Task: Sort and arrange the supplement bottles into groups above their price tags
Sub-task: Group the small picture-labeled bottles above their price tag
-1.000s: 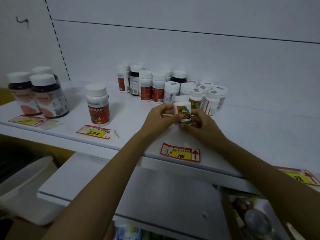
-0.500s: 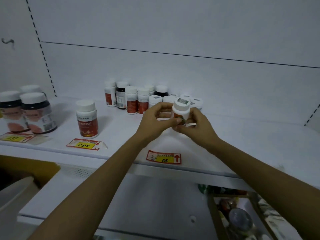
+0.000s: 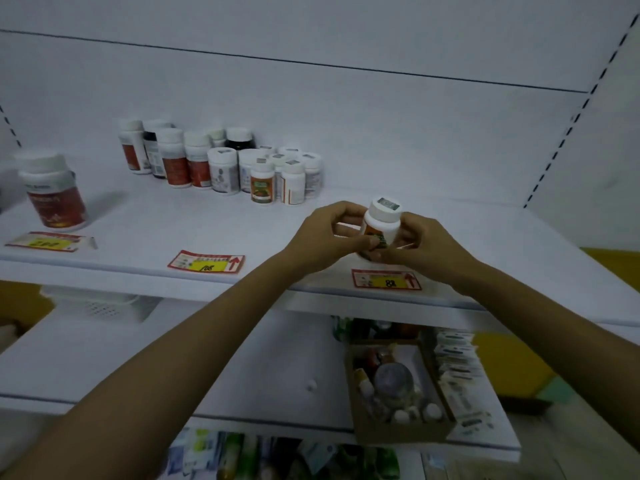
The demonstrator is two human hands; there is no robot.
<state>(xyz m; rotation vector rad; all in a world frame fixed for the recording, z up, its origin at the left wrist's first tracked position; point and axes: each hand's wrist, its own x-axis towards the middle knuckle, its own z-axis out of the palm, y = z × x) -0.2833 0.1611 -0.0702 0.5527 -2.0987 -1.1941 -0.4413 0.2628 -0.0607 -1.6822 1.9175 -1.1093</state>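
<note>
Both my hands hold a small white bottle (image 3: 381,221) with an orange and green label, upright, just above the red and yellow price tag marked 88 (image 3: 386,279). My left hand (image 3: 327,235) grips its left side and my right hand (image 3: 420,245) grips its right side. A cluster of several supplement bottles (image 3: 221,164) stands at the back of the white shelf (image 3: 156,223). A larger red-labelled bottle (image 3: 52,190) stands at the left above the tag marked 200 (image 3: 48,241). The tag marked 108 (image 3: 206,263) has no bottle above it.
Below the shelf a cardboard box (image 3: 398,393) holds small bottles and a jar, with stacked packets (image 3: 457,368) to its right. A white perforated basket (image 3: 97,304) sits under the shelf at left. Colourful packages (image 3: 277,455) fill the lowest level.
Both hands carried the small bottle to the right, from above the 108 tag to above the 88 tag. The camera view swung right, so the large dark bottles left the frame.
</note>
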